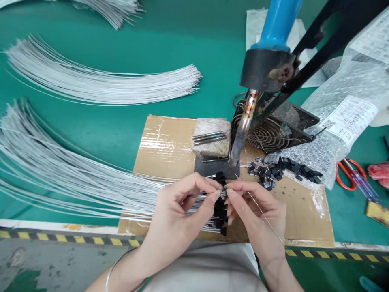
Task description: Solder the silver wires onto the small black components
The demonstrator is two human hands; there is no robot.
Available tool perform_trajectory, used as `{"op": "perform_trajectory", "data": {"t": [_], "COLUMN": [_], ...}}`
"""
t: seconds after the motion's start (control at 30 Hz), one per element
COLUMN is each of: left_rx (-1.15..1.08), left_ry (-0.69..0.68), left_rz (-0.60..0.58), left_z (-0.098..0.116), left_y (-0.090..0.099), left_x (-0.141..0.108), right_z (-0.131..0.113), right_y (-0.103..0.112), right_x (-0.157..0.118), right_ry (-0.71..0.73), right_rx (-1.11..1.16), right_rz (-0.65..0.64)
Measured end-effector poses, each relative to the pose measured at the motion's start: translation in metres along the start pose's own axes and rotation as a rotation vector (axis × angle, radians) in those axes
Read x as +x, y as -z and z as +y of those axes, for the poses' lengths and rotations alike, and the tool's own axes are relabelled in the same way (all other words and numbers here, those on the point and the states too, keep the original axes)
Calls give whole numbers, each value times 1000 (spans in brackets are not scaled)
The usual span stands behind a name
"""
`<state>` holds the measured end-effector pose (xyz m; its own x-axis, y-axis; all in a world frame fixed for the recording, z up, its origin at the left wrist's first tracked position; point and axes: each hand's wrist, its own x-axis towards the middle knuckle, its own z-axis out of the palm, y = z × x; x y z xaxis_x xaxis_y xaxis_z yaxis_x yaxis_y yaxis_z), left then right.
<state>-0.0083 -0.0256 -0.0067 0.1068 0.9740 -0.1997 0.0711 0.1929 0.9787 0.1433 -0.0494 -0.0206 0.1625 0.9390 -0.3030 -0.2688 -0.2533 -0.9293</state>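
My left hand (185, 219) is closed in a pinch at the tip of the wire bundle, its thumb and forefinger on a small black connector (224, 194). My right hand (258, 219) meets it there, thumb and forefinger pinched at the same connector. A thin silvery wire (264, 213), looking like solder, threads through the right fingers and trails over the hand. Under both hands lie grey wires (121, 186) with black connectors (220, 223) on their ends. The exact contact between the fingertips is partly hidden.
A blue-handled soldering iron (243, 134) hangs in a black stand, tip down beside a pad (212, 146) bearing metal pins. Loose black connectors (270, 172) lie right on the cardboard (164, 142), near a small fan (267, 134), a bubble-wrap bag (358, 89) and red-handled scissors (343, 176). Another wire bundle (106, 85) lies behind.
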Motion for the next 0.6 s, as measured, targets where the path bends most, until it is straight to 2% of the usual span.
{"op": "perform_trajectory", "data": {"t": [0.1,0.27,0.6], "left_rx": [21,34,115], "left_ry": [1,35,27], "left_rz": [14,36,53], "left_z": [1,9,13], "left_y": [-1,-5,-9], "left_x": [2,9,19], "right_z": [-1,1,-9], "right_y": [2,10,9], "right_x": [-1,-4,-6], "right_ry": [58,263,276], "right_rx": [-99,-362,-581], "right_rz": [10,8,65]}}
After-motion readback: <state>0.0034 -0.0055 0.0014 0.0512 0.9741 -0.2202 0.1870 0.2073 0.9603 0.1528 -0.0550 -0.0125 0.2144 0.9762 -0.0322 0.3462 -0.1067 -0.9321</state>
